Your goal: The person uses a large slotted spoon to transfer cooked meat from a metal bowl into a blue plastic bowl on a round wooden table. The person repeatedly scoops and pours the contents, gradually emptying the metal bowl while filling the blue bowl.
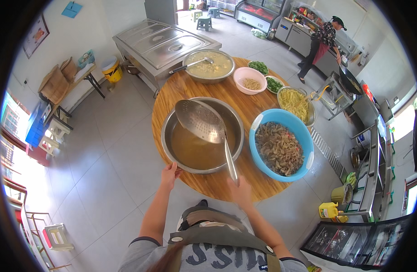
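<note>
My right hand [241, 192] grips the metal handle of a large perforated skimmer [200, 120]. Its bowl is tilted over a wide stainless steel basin [240, 144], above brown broth [198, 149], and I see no food on it. At the basin's near left rim, my left hand [170, 175] holds on with thumb and fingers. Right of the basin stands a blue plastic tub [312, 141] filled with cooked sliced meat [279, 148]. All of these rest on a round wooden table [184, 88].
Behind are a soup basin [231, 69] with a ladle [191, 65], a pink bowl [242, 76], chopped greens [258, 67] and yellow shreds [293, 103]. A steel food warmer [154, 44] adjoins the table's far left. At the far right, a person [324, 44] handles a wok [349, 80].
</note>
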Motion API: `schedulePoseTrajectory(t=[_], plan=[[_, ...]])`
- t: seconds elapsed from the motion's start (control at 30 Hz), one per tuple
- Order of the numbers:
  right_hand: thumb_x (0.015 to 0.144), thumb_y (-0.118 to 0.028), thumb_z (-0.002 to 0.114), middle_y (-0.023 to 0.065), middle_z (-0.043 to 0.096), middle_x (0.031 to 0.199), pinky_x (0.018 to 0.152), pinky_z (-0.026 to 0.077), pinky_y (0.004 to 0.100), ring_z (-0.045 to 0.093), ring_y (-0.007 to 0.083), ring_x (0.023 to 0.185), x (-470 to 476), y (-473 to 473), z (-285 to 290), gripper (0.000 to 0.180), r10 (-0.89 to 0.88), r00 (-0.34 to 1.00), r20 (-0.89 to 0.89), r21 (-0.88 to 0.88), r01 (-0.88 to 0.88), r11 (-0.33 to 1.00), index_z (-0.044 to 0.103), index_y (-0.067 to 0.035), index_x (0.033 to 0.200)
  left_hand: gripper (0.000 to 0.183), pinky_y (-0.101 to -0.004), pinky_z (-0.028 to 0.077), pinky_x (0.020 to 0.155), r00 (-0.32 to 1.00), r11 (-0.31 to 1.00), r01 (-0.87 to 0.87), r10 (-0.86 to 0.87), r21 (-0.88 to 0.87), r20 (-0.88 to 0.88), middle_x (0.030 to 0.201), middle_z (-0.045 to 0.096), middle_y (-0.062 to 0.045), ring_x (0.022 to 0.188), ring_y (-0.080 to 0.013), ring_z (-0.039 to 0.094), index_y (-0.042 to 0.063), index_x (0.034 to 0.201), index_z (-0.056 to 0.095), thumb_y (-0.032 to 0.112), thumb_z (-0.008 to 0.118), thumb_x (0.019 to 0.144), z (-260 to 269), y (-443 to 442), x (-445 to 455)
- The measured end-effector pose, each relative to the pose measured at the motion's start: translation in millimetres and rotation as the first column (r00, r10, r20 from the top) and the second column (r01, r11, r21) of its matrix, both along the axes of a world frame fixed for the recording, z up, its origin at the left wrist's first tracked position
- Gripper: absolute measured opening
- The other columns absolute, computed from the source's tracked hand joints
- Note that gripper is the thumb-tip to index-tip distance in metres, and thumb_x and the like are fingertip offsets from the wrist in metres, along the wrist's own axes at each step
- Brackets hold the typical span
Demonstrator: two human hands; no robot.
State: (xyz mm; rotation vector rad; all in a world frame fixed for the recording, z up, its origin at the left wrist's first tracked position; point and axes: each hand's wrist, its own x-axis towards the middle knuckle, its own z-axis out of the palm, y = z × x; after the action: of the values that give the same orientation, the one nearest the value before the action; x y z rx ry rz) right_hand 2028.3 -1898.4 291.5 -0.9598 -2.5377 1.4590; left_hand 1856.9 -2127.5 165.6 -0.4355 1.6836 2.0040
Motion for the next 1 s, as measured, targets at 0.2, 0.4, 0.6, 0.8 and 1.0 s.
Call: schedulePoseTrajectory(t=[0.2, 0.4, 0.6, 0.8, 1.0], plan=[[0.089, -0.035, 0.05, -0.0004, 0.043, 0.055, 0.036, 0.034, 0.0254, 0.041, 0.0105, 0.039, 0.8, -5.7, 26.8, 0.03, -0.077, 0.996, 0.052, -0.707, 0.091, 0.701, 0.047, -0.006, 0.083, 0.03, -0.0265, 0.044, 0.066, 1.0, 1.0, 0.023, -0.023, 0.013, 0.021, 0.086, 0.062, -0.005, 0.076, -0.0147, 0.058, 0.005, 0.102, 0.055, 0.032, 0.055, 0.088, -11.3, -2.1, -0.2], [0.093, -0.025, 0.044, -0.0062, 0.032, 0.053, 0.029, 0.027, 0.0151, 0.031, 0.0011, 0.036, -7.1, 26.2, 37.3, 0.022, 0.015, 0.995, 0.1, -0.873, 0.095, -0.478, 0.043, -0.007, 0.081, 0.03, -0.0264, 0.043, 0.066, 0.999, 0.995, 0.029, -0.031, 0.091, 0.026, 0.085, 0.062, -0.005, 0.076, -0.0148, 0.058, 0.005, 0.1, 0.055, 0.033, 0.054, 0.088, -19.3, -6.0, -1.6], [0.093, -0.017, 0.044, -0.0065, 0.033, 0.052, 0.028, 0.025, 0.0152, 0.031, 0.0005, 0.035, -3.1, 23.4, 38.8, 0.019, 0.07, 0.997, 0.031, -0.827, 0.065, -0.559, 0.042, -0.009, 0.075, 0.035, -0.0281, 0.043, 0.067, 0.998, 0.999, 0.011, -0.014, 0.044, 0.061, 0.08, 0.06, -0.004, 0.075, -0.0155, 0.057, 0.006, 0.096, 0.056, 0.039, 0.052, 0.088, -12.7, -0.5, 0.9], [0.089, -0.015, 0.052, -0.006, 0.034, 0.051, 0.028, 0.026, 0.0165, 0.029, 0.0003, 0.035, 16.1, 51.3, 75.4, 0.021, -0.062, 0.998, -0.022, -0.986, -0.032, -0.163, 0.04, -0.012, 0.071, 0.059, -0.0308, 0.044, 0.071, 0.98, 0.985, -0.028, -0.005, 0.168, 0.197, 0.081, 0.057, -0.007, 0.079, -0.0201, 0.057, 0.003, 0.091, 0.055, 0.061, 0.044, 0.083, -29.7, 15.1, 31.8], [0.087, -0.011, 0.051, -0.0062, 0.032, 0.052, 0.028, 0.027, 0.0169, 0.03, 0.0004, 0.036, 77.0, 107.3, 99.5, 0.013, -0.44, 0.895, -0.076, -0.997, -0.083, 0.002, 0.043, -0.01, 0.078, 0.049, -0.0275, 0.044, 0.068, 0.952, 0.96, 0.271, -0.279, 0.071, 0.13, 0.078, 0.057, -0.006, 0.074, -0.0173, 0.057, 0.004, 0.088, 0.056, 0.051, 0.043, 0.088, -21.7, 68.4, 82.8]])
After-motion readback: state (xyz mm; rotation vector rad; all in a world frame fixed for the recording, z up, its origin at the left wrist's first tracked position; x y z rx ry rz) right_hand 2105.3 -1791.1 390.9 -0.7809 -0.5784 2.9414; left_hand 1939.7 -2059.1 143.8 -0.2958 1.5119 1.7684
